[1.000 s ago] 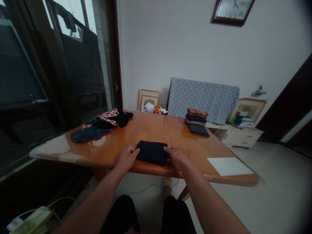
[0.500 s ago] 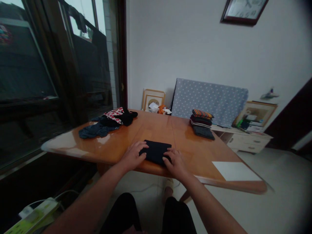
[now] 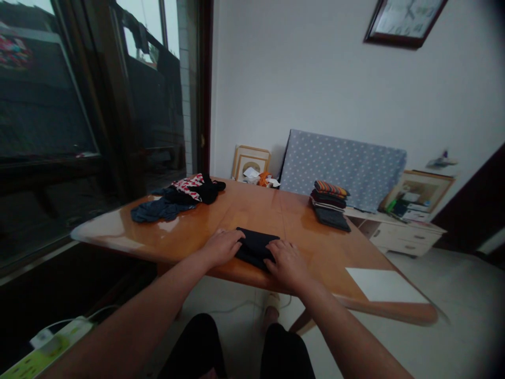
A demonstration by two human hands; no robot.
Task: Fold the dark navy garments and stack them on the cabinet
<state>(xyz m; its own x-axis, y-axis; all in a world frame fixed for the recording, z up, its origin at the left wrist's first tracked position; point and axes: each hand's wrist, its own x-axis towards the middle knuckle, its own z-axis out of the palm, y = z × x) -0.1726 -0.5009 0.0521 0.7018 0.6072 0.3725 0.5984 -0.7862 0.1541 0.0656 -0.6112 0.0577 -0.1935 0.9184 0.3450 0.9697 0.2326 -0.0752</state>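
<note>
A folded dark navy cloth garment [image 3: 255,249] lies flat near the front edge of the wooden table. Its left end is under the fingers of my left hand [image 3: 224,246], which are drawn together and bent around the edge. My right hand [image 3: 287,263] grips the opposite end, fingers on top and thumb at the near side. Beyond it to the right stands a stack of folded clothes [image 3: 330,204], with a striped orange piece on top. A loose heap of clothes [image 3: 173,202], blue, black and red-and-white, sits at the table's far left.
The wooden table [image 3: 252,208] has a white sheet [image 3: 384,285] at its front right. Behind it are a grey star-patterned cloth [image 3: 343,163], framed pictures and a white cabinet [image 3: 410,237]. A power strip [image 3: 51,347] is at lower left, and glass doors are on the left.
The view has shifted slightly. Both hands stay at the garment's ends; the left fingers have drawn closer together, and the garment appears a little narrower between the hands.
</note>
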